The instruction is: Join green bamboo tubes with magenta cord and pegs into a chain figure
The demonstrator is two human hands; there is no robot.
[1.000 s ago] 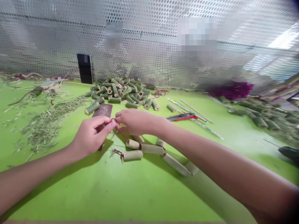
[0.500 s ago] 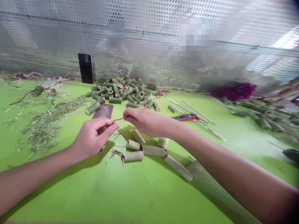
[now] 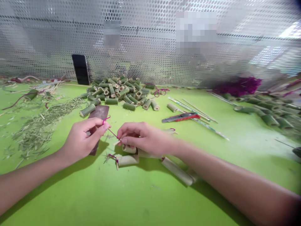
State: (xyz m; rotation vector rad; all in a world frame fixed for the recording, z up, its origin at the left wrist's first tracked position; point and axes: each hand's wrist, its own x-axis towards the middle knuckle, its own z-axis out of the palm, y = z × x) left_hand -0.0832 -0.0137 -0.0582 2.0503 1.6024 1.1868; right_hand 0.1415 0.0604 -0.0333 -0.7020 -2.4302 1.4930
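My left hand point(image 3: 86, 139) pinches a thin magenta string point(image 3: 112, 132) between thumb and fingertips, with a short end sticking up past them. The string slants down to my right hand point(image 3: 143, 138), whose thumb and finger are closed on it beside a small pale stick point(image 3: 117, 142). Under the right hand lie pale bamboo pieces, partly hidden. One short tube point(image 3: 128, 160) with a string knot and a small stick at its left end lies below the fingers. A longer pale tube point(image 3: 177, 171) slants away beneath my right forearm.
Behind the hands is a heap of green bamboo pieces point(image 3: 122, 91). A phone point(image 3: 81, 69) leans on the perforated metal screen point(image 3: 150, 53). A red-handled cutter point(image 3: 181, 117) and thin sticks lie right of centre. Shavings point(image 3: 44, 121) cover the left. A dark plate point(image 3: 101, 112) is by my left hand.
My right hand has moved down, away from the string's upper end, to the string near the bamboo pieces. My left hand still pinches the string. The view has shifted slightly.
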